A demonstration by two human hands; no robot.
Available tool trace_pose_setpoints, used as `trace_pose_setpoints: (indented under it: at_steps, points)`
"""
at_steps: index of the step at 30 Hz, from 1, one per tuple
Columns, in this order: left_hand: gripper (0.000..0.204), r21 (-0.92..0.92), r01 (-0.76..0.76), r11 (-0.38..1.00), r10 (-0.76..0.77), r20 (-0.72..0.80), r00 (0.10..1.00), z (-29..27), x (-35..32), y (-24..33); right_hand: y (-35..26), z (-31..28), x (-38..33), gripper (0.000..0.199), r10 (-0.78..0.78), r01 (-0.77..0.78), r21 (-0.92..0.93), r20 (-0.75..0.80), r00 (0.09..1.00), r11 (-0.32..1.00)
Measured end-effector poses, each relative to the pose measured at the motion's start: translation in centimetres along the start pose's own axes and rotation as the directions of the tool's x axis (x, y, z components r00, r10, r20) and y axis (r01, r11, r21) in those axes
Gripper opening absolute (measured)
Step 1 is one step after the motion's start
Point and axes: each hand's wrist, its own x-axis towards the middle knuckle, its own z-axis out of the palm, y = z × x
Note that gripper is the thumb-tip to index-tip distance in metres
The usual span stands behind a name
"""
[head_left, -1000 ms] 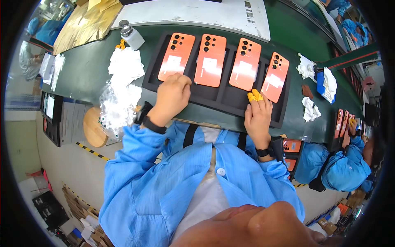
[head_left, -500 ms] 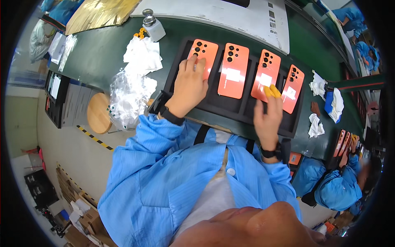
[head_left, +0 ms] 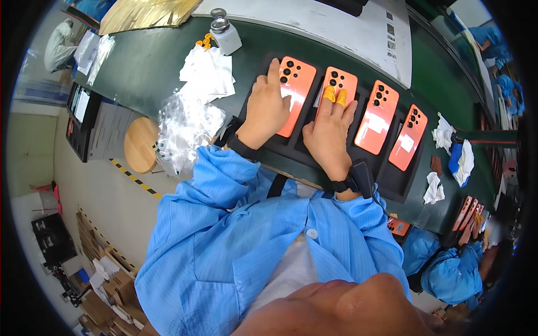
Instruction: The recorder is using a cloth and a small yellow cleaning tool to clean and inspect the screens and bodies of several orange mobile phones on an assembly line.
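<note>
We see a green tabletop (head_left: pixel 157 61) bearing a black tray (head_left: pixel 392 179) of four orange phones. Our left hand (head_left: pixel 268 106) lies flat, fingers apart, on the nine-o'clock phone (head_left: pixel 297 95); our right hand (head_left: pixel 328 131), fingers spread, presses its neighbour (head_left: pixel 339 84).

White wipes (head_left: pixel 207 73) beside a dispenser bottle (head_left: pixel 224 33); crumpled clear plastic (head_left: pixel 185 131), round wooden disc (head_left: pixel 140 144)
</note>
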Motion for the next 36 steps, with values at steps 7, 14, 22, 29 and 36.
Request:
trace_pose_setpoints:
  at_steps: [7, 14, 22, 29, 36]
  points:
    - [0.045, -0.697, 0.108, 0.709, -0.125, 0.027, 0.992, 0.8, 2.6, -2.7, 2.9, -2.1, -0.5, 0.081, 0.102, -0.076, 0.579, -0.012, 0.995, 0.812]
    - [0.039, -0.900, 0.300, 0.316, -0.107, 0.280, 0.954, 3.5, 1.0, 3.5, 5.4, -1.9, -1.6, 0.070, 0.227, -0.043, 0.988, 0.008, 0.974, 0.148]
    - [0.042, -0.866, 0.413, 0.282, -0.141, 0.388, 0.911, 7.6, -0.6, 6.3, 6.4, -1.7, -2.7, 0.041, 0.264, -0.130, 0.991, 0.118, 0.957, 0.027]
    - [0.045, -0.605, 0.059, 0.794, -0.003, 0.093, 0.996, 9.6, -1.9, 5.7, 4.0, -3.5, -3.9, 0.038, 0.168, -0.015, 0.924, -0.054, 0.984, 0.381]
    - [0.046, -0.819, 0.317, 0.479, -0.103, 0.306, 0.947, 7.2, -2.8, 6.6, 4.1, -3.7, -4.8, 0.042, 0.075, -0.104, 0.870, 0.077, 0.994, 0.483]
